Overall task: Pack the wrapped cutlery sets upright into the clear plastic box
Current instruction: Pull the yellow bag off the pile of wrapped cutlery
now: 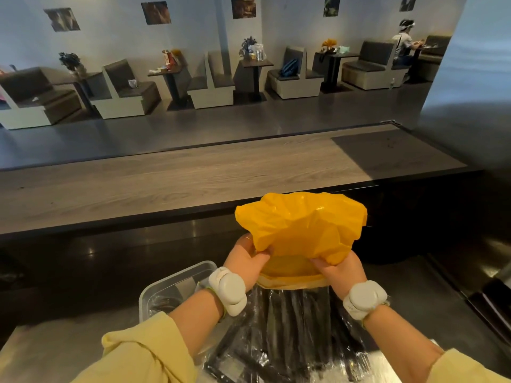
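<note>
Both hands hold up a yellow plastic bag (301, 225) by its crumpled body, mouth pointing down. My left hand (246, 261) grips its left side and my right hand (338, 269) grips its right side. Out of the mouth spill several black cutlery sets in clear wrapping (287, 335), lying in a heap on the metal counter (55, 352) below my wrists. The clear plastic box (171, 286) stands on the counter to the left, partly behind my left wrist; some dark wrapped pieces show inside it.
A long wooden bar top (166, 181) runs across just beyond the counter, with a dark drop between them. Booth seats and small tables line the far wall, and a person sits at the far right.
</note>
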Action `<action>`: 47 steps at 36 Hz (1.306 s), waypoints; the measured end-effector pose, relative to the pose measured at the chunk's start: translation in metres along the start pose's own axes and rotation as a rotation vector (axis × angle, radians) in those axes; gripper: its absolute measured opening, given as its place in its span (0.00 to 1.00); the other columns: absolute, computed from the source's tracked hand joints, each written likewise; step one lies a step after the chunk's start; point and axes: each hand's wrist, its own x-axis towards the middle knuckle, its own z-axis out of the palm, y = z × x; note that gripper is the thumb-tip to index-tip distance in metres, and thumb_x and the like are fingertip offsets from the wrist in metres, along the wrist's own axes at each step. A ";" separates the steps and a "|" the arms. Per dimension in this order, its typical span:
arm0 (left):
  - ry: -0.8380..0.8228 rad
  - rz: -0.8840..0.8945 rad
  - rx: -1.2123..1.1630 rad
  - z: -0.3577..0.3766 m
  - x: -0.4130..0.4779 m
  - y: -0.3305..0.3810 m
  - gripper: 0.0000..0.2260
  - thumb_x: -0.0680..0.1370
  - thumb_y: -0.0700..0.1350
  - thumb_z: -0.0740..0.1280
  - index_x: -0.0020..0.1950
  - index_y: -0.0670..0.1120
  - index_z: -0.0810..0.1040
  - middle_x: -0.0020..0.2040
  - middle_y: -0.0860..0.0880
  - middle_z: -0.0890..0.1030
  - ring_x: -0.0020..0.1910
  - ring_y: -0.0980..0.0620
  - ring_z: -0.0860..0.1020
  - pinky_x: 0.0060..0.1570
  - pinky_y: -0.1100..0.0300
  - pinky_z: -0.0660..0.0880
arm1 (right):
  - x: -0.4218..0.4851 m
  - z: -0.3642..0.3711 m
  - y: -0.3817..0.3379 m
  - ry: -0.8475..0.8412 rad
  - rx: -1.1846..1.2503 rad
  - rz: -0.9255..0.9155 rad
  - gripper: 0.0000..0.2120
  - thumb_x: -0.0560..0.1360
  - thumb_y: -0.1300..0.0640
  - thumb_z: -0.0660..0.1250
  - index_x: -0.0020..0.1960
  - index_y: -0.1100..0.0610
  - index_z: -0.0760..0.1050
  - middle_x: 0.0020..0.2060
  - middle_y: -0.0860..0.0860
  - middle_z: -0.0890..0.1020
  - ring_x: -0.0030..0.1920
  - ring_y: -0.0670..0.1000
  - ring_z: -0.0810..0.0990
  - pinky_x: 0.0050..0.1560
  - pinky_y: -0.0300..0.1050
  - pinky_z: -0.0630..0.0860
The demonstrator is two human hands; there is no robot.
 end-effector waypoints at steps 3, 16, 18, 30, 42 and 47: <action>0.014 0.008 -0.043 -0.004 -0.002 0.004 0.14 0.78 0.45 0.66 0.64 0.49 0.70 0.52 0.53 0.75 0.52 0.52 0.74 0.51 0.60 0.69 | -0.002 0.001 -0.004 -0.029 0.006 0.002 0.18 0.72 0.56 0.72 0.56 0.45 0.69 0.47 0.45 0.76 0.48 0.48 0.75 0.50 0.44 0.71; 0.081 -0.025 -0.095 -0.033 -0.009 -0.006 0.09 0.76 0.40 0.67 0.55 0.51 0.76 0.49 0.50 0.80 0.52 0.49 0.77 0.49 0.57 0.71 | -0.010 -0.009 -0.022 -0.213 0.270 0.043 0.43 0.56 0.33 0.76 0.66 0.47 0.66 0.56 0.43 0.79 0.54 0.44 0.81 0.45 0.36 0.78; 0.110 -0.011 -0.117 -0.038 -0.015 -0.006 0.09 0.77 0.41 0.67 0.55 0.52 0.75 0.49 0.52 0.79 0.50 0.52 0.76 0.50 0.57 0.69 | -0.014 -0.003 -0.027 -0.211 0.269 0.028 0.28 0.63 0.42 0.74 0.60 0.47 0.72 0.53 0.44 0.81 0.53 0.47 0.81 0.43 0.35 0.78; 0.544 -0.073 -0.182 -0.110 -0.049 -0.031 0.16 0.77 0.55 0.65 0.57 0.46 0.74 0.49 0.48 0.78 0.45 0.51 0.75 0.39 0.59 0.70 | -0.032 0.040 -0.073 -0.324 0.123 0.012 0.24 0.69 0.41 0.63 0.63 0.47 0.68 0.57 0.47 0.79 0.52 0.47 0.80 0.49 0.40 0.76; 0.956 -0.196 -0.200 -0.227 -0.176 -0.116 0.14 0.81 0.46 0.62 0.66 0.51 0.72 0.59 0.49 0.74 0.58 0.47 0.74 0.55 0.53 0.72 | -0.075 0.148 -0.154 -0.982 -0.552 -0.442 0.19 0.72 0.45 0.70 0.58 0.45 0.67 0.49 0.42 0.75 0.52 0.46 0.76 0.54 0.41 0.73; 1.184 -0.354 -0.171 -0.256 -0.246 -0.153 0.12 0.81 0.40 0.58 0.63 0.42 0.75 0.52 0.45 0.78 0.44 0.51 0.74 0.43 0.59 0.72 | -0.139 0.219 -0.183 -1.201 -0.953 -0.877 0.14 0.78 0.46 0.60 0.61 0.48 0.73 0.53 0.51 0.79 0.55 0.54 0.78 0.52 0.46 0.73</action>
